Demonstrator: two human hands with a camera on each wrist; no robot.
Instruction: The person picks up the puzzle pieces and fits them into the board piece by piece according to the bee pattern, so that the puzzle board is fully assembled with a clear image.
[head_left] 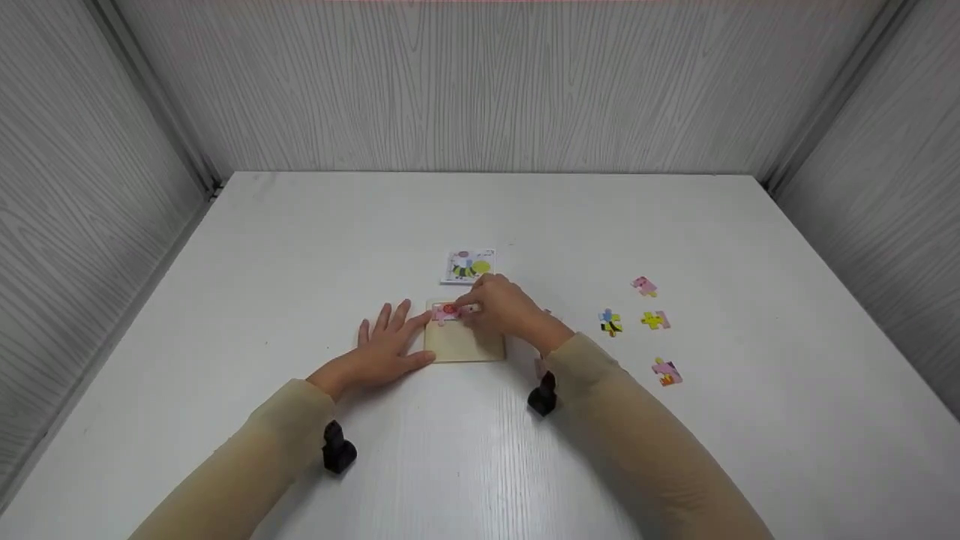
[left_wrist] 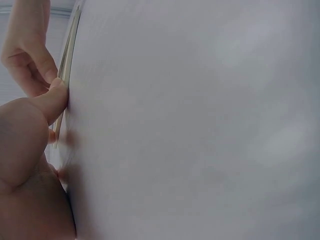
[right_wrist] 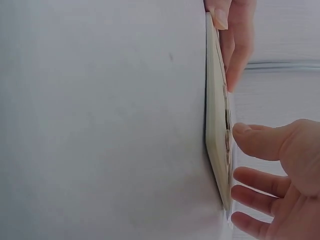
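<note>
In the head view, a square wooden puzzle tray lies on the table, with a pink puzzle piece bearing a red shape in its upper left. My left hand rests with fingers spread at the tray's left side, its thumb touching the lower left corner. Over the tray's top, my right hand pinches a small pale pink puzzle piece between thumb and index finger. The right wrist view shows its thumb close to the tray's surface and the other fingers loosely bent; the index finger is mostly hidden.
Behind the tray lies a picture card with a bee. Loose pieces lie to the right: a bee-striped one, a yellow one and pink ones. More pieces are partly covered by the right wrist. Walls enclose the table.
</note>
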